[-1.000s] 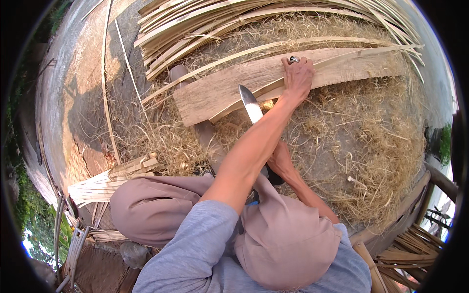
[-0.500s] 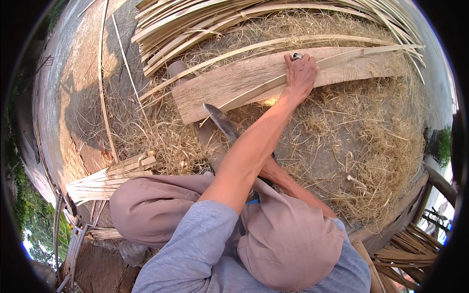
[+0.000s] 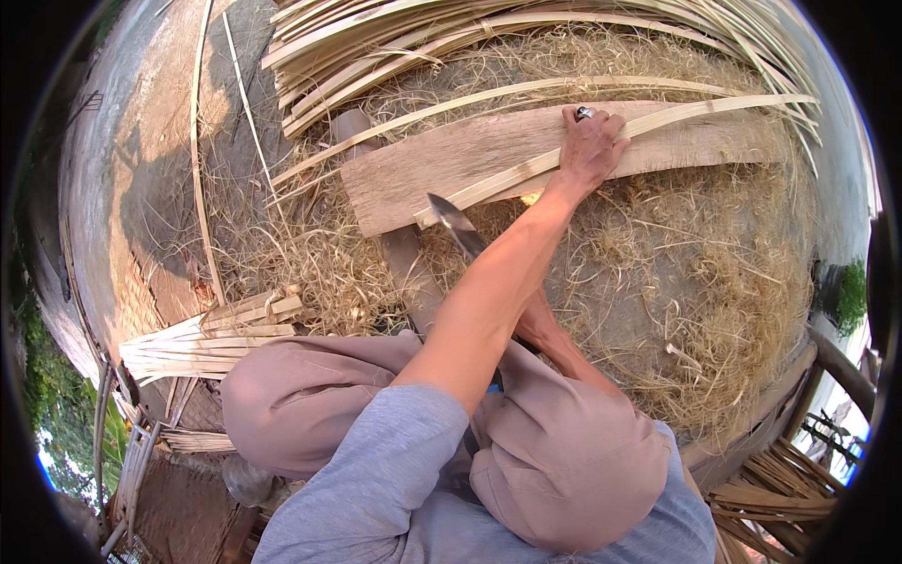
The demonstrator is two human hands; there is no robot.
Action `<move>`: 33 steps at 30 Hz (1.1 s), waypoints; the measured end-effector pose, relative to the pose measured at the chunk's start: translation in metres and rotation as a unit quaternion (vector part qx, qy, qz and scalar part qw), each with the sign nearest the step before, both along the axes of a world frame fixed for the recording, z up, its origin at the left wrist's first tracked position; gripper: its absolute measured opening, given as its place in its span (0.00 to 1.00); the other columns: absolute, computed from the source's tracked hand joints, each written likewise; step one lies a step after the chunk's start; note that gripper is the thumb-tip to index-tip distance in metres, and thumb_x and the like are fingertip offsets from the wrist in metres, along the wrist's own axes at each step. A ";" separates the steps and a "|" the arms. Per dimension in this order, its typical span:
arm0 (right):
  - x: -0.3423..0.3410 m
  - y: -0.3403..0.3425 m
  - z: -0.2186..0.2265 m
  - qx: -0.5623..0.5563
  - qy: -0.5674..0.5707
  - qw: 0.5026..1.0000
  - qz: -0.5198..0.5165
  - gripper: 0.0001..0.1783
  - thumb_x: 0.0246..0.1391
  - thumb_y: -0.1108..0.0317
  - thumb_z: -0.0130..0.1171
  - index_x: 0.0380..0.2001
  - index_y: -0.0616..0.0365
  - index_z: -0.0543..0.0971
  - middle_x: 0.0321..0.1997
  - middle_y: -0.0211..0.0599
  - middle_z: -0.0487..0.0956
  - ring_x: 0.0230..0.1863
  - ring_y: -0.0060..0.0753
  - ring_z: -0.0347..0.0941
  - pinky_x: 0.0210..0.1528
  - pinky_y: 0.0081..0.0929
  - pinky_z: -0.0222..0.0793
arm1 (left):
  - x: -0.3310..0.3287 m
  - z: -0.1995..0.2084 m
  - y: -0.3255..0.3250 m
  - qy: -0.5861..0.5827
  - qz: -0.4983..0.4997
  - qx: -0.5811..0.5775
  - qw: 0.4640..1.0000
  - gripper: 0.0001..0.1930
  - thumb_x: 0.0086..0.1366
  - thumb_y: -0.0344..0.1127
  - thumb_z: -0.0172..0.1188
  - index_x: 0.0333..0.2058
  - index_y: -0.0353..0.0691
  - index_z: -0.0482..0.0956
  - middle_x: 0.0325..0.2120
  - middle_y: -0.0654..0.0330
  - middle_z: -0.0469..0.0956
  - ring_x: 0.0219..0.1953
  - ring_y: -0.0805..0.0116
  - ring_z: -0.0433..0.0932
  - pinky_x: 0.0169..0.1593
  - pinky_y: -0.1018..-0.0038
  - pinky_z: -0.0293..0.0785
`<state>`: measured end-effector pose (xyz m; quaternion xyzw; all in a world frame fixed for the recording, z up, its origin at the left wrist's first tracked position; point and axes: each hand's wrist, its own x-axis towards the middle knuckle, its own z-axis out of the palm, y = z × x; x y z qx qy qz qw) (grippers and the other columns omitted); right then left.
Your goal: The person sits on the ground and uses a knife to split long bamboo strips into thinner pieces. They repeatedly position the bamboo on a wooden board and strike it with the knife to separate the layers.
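Note:
A long pale bamboo strip (image 3: 512,177) lies slantwise along a wooden board (image 3: 423,164), its broad face up. My left hand (image 3: 592,146), with a ring on one finger, presses and grips the strip against the board. My left forearm crosses over my right one. Beneath it, my right hand (image 3: 534,318) is mostly hidden, only its wrist side showing. It holds a knife (image 3: 458,226) whose blade points up and left, beside the strip's near end. Left forearm and hand cover the knife's handle.
Thin curled shavings (image 3: 705,310) cover much of the ground. A pile of long strips (image 3: 376,56) lies beyond the board. Another bundle of strips (image 3: 207,343) rests by my left knee. A round wooden piece (image 3: 409,268) props the board's left end.
The strip has turned from nearly edge-on to showing its broad face. The knife has shifted right along it, and my left hand has shifted slightly right and nearer.

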<state>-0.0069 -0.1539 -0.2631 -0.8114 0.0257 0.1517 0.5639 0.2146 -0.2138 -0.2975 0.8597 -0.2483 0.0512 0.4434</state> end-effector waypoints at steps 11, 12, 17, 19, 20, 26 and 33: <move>-0.009 0.010 0.022 -0.002 0.052 0.997 -0.065 0.29 0.58 0.56 0.67 0.54 0.69 0.78 0.53 0.60 0.82 0.60 0.56 0.77 0.62 0.50 0.71 | -0.005 -0.004 -0.006 0.000 0.001 0.011 1.000 0.10 0.66 0.41 0.67 0.39 0.44 0.78 0.34 0.57 0.80 0.42 0.55 0.80 0.59 0.51 0.62; 0.012 -0.005 0.025 0.039 0.137 0.982 -0.127 0.27 0.57 0.58 0.67 0.53 0.70 0.79 0.48 0.58 0.84 0.56 0.56 0.80 0.59 0.49 0.74 | -0.002 -0.008 -0.006 -0.015 0.008 0.018 1.000 0.10 0.66 0.41 0.66 0.39 0.44 0.78 0.34 0.56 0.80 0.42 0.55 0.80 0.60 0.50 0.62; 0.000 -0.008 0.005 -0.070 -0.020 0.997 -0.039 0.18 0.56 0.64 0.66 0.43 0.70 0.83 0.35 0.51 0.87 0.40 0.59 0.85 0.43 0.44 0.81 | 0.000 -0.011 -0.008 -0.032 0.010 0.011 0.999 0.10 0.67 0.41 0.65 0.40 0.44 0.79 0.35 0.56 0.79 0.43 0.54 0.80 0.61 0.49 0.62; 0.001 -0.015 -0.001 -0.017 0.040 0.997 -0.057 0.17 0.56 0.64 0.67 0.41 0.69 0.83 0.37 0.53 0.87 0.40 0.60 0.85 0.43 0.43 0.80 | 0.001 -0.014 -0.005 -0.019 0.010 0.013 1.000 0.09 0.67 0.41 0.65 0.40 0.44 0.78 0.34 0.56 0.79 0.43 0.54 0.80 0.61 0.49 0.62; 0.000 -0.016 -0.002 -0.014 0.032 0.997 -0.065 0.17 0.56 0.64 0.67 0.40 0.69 0.83 0.37 0.54 0.87 0.41 0.61 0.85 0.42 0.43 0.80 | 0.000 -0.010 -0.007 -0.014 0.001 0.010 1.000 0.09 0.67 0.41 0.65 0.40 0.44 0.78 0.34 0.56 0.79 0.43 0.54 0.80 0.61 0.49 0.62; 0.006 -0.014 0.005 -0.009 0.069 0.996 -0.055 0.17 0.55 0.64 0.68 0.42 0.66 0.83 0.40 0.56 0.86 0.44 0.61 0.84 0.44 0.42 0.79 | 0.002 -0.008 -0.001 -0.020 -0.007 0.015 1.000 0.09 0.67 0.40 0.65 0.39 0.43 0.79 0.34 0.55 0.79 0.42 0.54 0.80 0.61 0.49 0.62; 0.010 -0.010 0.001 0.027 0.049 0.998 -0.042 0.17 0.54 0.65 0.69 0.43 0.67 0.83 0.40 0.53 0.87 0.45 0.54 0.85 0.45 0.42 0.80 | 0.005 -0.002 0.004 -0.008 -0.017 -0.006 1.000 0.08 0.66 0.38 0.65 0.36 0.41 0.79 0.32 0.53 0.79 0.40 0.52 0.79 0.60 0.52 0.63</move>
